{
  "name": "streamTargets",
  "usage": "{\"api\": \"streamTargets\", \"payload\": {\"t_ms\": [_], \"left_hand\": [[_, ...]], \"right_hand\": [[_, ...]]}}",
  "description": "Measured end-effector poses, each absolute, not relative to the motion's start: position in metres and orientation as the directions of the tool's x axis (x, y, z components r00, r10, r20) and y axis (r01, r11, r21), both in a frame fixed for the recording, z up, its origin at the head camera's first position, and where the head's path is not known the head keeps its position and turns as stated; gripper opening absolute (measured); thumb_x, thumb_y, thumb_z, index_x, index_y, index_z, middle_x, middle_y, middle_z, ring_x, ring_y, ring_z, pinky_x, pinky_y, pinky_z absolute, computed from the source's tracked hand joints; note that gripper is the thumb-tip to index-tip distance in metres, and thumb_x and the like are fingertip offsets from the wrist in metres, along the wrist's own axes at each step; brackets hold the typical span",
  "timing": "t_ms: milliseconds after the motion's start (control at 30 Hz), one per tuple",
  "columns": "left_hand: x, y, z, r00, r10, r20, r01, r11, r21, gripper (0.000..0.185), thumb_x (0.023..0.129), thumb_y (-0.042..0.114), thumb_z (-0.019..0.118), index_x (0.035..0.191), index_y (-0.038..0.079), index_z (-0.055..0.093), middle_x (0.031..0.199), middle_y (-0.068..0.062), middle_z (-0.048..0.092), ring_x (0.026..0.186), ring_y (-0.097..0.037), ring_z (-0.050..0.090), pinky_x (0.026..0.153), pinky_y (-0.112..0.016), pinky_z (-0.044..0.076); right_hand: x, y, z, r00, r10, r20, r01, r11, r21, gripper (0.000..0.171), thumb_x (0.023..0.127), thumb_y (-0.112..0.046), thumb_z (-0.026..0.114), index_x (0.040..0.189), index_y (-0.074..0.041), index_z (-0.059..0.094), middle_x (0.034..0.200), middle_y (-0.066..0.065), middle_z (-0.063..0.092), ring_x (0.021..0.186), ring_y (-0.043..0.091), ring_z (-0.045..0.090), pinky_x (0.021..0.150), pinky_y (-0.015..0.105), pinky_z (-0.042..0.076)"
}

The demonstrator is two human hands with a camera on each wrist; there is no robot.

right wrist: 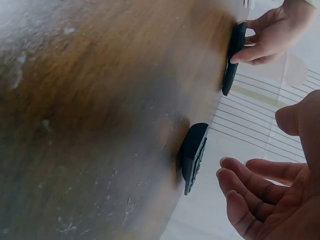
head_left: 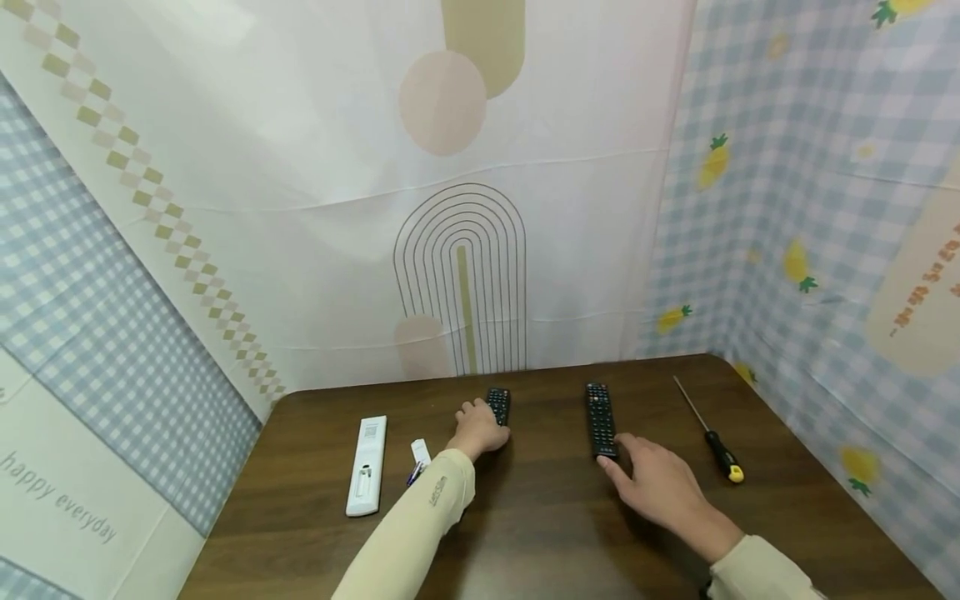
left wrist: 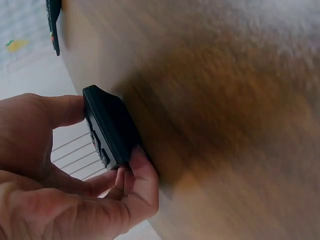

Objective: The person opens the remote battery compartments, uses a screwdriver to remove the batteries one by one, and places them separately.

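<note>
1. Left black remote (head_left: 498,405) lies on the brown surface (head_left: 540,525) near its far edge, pinched at its near end by the left hand (head_left: 477,429).
2. Second black remote (head_left: 601,419) lies just beyond the right hand (head_left: 654,483), whose grip is released.
3. A screwdriver (head_left: 712,437) lies to the right.

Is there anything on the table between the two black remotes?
No. In the head view only bare wooden table lies between the left remote, gripped by the left hand, and the right remote.
</note>
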State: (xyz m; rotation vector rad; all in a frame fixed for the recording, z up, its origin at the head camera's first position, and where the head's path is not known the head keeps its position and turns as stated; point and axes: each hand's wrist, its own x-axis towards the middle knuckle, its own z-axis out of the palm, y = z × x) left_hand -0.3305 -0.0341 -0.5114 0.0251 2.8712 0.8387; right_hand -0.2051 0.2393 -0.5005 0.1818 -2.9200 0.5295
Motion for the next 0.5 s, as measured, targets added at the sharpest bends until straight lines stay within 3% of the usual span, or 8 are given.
{"api": "streamTargets", "payload": {"t_ms": [133, 300, 500], "left_hand": [[-0.3312, -0.0327, -0.5115, -0.987, 0.06, -0.146, -0.025, 0.852, 0.522, 0.07, 0.093, 0.025, 0.075, 0.141, -0.016, 0.045, 0.131, -0.035, 0.051, 0.122, -0.047, 0.051, 0.108, -0.056, 0.052], [-0.3295, -0.0355, -0.5114, -0.989, 0.041, -0.141, -0.04, 0.849, 0.527, 0.071, 0.092, 0.026, 0.077, 0.14, -0.017, 0.046, 0.13, -0.035, 0.052, 0.121, -0.047, 0.054, 0.108, -0.057, 0.053], [-0.3313, -0.0392, -0.515, -0.989, 0.034, -0.143, -0.045, 0.856, 0.515, 0.07, 0.094, 0.026, 0.076, 0.141, -0.016, 0.045, 0.131, -0.034, 0.052, 0.119, -0.045, 0.057, 0.107, -0.056, 0.054]], "right_hand": [[-0.2058, 0.241, -0.5002, -0.982, -0.084, 0.17, -0.139, 0.928, -0.345, 0.057, 0.103, -0.047, 0.068, 0.137, -0.001, 0.066, 0.129, 0.021, 0.076, 0.097, 0.031, 0.077, 0.077, 0.052, 0.063], [-0.2069, 0.2424, -0.4988, -0.986, -0.065, 0.155, -0.118, 0.926, -0.36, 0.056, 0.102, -0.048, 0.068, 0.137, -0.003, 0.067, 0.111, 0.011, 0.079, 0.081, 0.016, 0.07, 0.063, 0.039, 0.056], [-0.2092, 0.2435, -0.4963, -0.986, -0.063, 0.156, -0.117, 0.924, -0.365, 0.055, 0.102, -0.048, 0.068, 0.136, -0.004, 0.067, 0.101, 0.007, 0.077, 0.079, 0.013, 0.065, 0.062, 0.036, 0.052]]}}
